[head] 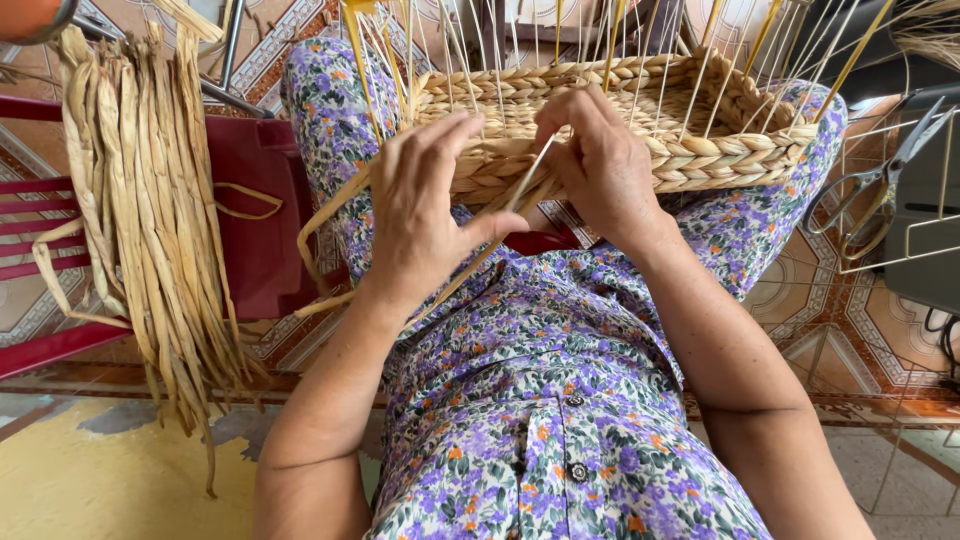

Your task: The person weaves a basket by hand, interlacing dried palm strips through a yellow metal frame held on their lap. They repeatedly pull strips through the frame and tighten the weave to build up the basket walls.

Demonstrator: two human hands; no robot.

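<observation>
Mid-weave: woven basket [620,120] sits on her lap, rim w/ upright stakes unfinished. Left hand [425,215] pinches a flat straw strand [500,225]; right hand [600,165] is closed on it at the rim. Next likely calls for tucking it behind a stake, kept taut.

Both forearms rise bare from the bottom edge of the view, the left from about 7 o'clock and the right from about 5 o'clock, and they draw close together near the centre. The left hand [425,215] shows its back, the fingers curled up toward 12 o'clock and the thumb stretched out toward 3 o'clock with its tip pressed down. The right hand [600,165] sits just beside it at 2 o'clock, the wrist bent, the fingers bunched and pinching toward 9 o'clock, knuckles uppermost.
</observation>
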